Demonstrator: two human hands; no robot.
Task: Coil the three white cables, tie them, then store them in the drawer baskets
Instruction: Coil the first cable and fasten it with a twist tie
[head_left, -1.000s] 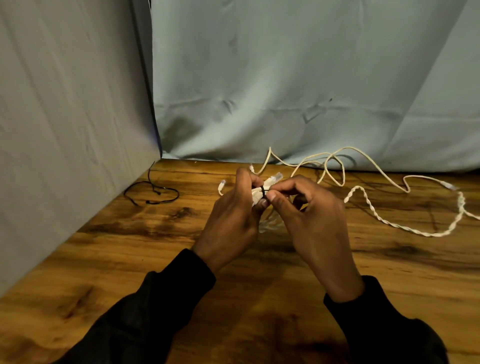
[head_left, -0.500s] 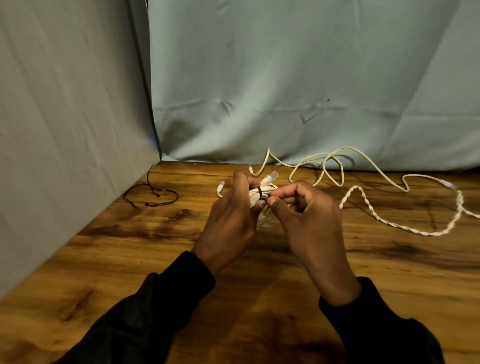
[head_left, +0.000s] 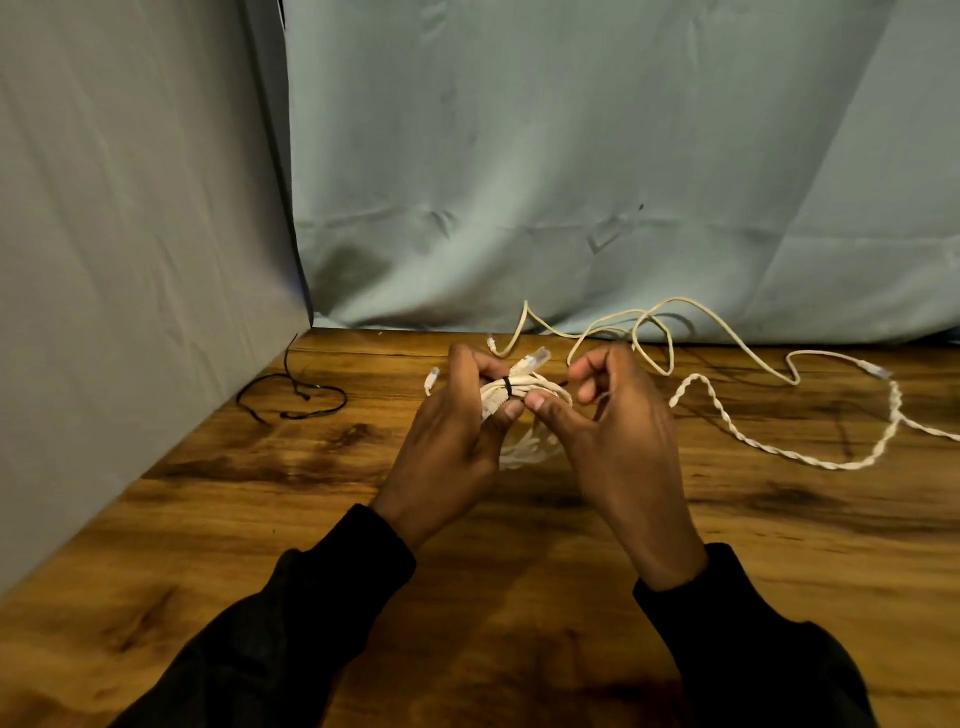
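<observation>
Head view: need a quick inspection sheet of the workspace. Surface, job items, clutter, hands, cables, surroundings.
Surface: wooden table, dark knots in the grain.
Job's things: coiled white cable held above the table, black tie round it.
Clutter: loose black ties at far left of the table.
Grippers: left hand grips the coil; right hand has thumb against it, fingers curled.
Cables: smooth white cable sprawled at the back; twisted white cable loose at right.
Surroundings: grey-blue cloth backdrop behind and at left; drawer baskets nothing seen.
</observation>
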